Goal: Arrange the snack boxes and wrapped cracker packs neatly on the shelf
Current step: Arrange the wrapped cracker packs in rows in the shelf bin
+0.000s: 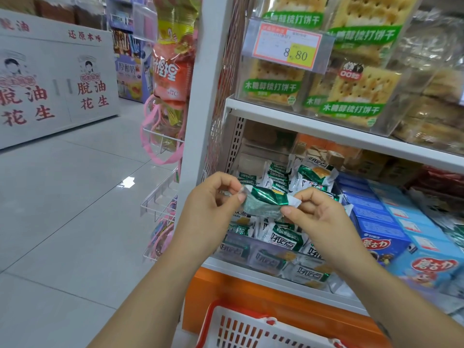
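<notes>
Fingers of my left hand [213, 197] pinch one crimped end of the crinkly green foil cracker pack [263, 200]; my right hand [321, 214] pinches the other, stretching it between my fingers above the heaped shelf packs [283, 238], probably to flatten it.

A red-and-white basket [251, 327] sits nearest; a white display cabinet [50, 79] with red lettering stands far left on the grey tiled floor [62, 209]; a price tag [288, 46] hangs far right.

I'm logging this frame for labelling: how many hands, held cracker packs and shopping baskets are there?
Hands: 2 (left hand, right hand)
Green cracker pack pinched by both: 1
Shopping basket: 1
Total: 4
</notes>
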`<state>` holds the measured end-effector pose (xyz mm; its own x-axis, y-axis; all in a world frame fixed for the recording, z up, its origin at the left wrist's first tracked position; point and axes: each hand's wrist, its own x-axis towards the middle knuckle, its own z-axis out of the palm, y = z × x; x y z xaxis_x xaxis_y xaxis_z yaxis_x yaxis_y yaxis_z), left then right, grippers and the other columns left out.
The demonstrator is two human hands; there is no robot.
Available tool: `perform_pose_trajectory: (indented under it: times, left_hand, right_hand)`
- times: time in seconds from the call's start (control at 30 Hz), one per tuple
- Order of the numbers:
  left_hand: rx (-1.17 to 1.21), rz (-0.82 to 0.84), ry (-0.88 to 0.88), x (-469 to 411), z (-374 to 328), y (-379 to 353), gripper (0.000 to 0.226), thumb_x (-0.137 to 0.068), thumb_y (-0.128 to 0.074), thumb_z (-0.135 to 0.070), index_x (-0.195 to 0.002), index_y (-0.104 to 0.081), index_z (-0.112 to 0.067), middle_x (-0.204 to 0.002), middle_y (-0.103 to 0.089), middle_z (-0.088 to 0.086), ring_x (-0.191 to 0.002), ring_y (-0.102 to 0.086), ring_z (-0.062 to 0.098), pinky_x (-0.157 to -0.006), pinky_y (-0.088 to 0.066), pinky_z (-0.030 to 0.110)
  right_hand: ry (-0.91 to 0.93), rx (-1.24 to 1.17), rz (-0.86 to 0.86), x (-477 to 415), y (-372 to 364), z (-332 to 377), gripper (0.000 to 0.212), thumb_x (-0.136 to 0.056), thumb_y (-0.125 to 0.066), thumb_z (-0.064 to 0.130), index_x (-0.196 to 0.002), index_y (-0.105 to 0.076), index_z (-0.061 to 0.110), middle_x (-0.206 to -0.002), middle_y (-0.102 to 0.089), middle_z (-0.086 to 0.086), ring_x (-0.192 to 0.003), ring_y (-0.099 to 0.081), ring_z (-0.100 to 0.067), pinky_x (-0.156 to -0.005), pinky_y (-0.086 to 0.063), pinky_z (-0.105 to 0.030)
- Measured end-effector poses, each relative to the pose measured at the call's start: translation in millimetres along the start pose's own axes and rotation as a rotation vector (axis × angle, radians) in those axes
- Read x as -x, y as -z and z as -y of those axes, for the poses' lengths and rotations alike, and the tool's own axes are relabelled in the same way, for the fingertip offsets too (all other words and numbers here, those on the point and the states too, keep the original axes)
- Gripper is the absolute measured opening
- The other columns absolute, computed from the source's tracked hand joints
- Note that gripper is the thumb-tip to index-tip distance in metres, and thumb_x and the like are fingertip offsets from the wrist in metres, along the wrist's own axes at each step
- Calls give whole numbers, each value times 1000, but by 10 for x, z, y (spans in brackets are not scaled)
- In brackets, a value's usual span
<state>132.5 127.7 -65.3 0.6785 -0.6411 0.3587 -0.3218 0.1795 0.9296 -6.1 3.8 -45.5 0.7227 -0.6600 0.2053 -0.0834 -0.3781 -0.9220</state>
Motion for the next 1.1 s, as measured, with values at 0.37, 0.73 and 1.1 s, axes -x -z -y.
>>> perform_pose_trajectory:
  times: [0.37, 0.73, 1.1]
  left_hand:
    - [186, 6, 223, -13, 44, 10, 15, -94, -54, -8, -87, -61, -19, -89, -62, 3, -73, -72, 13, -89, -52, 34]
    - [198, -41, 281, 0, 30, -48, 22, -73, -78, -42, -84, -67, -27, -105, -68, -5, -106, -63, 20, -99, -47, 46]
    - [173, -11, 140, -48, 69, -1, 29, -83, -70, -11, -105, -60, -27, -102, -69, -7, -95, -65, 12, -85, -54, 29]
  right_hand:
    - [124, 100, 2, 63, 25, 179, 12, -88, -62, 17, -78, -68, 17, -61, -65, 11, -55, -54, 5, -59, -43, -9]
    - [126, 48, 17, 63, -75, 105, 8, -81, -69, 9, -77, -69, 16, -79, -72, 8, -75, -67, -5, -71, -51, -15]
    - [90, 254, 133, -123, -96, 262, 44, -81, -71, 27, -116, -49, 39, -116, -50, 24, -73, -67, -9, -77, -55, -23]
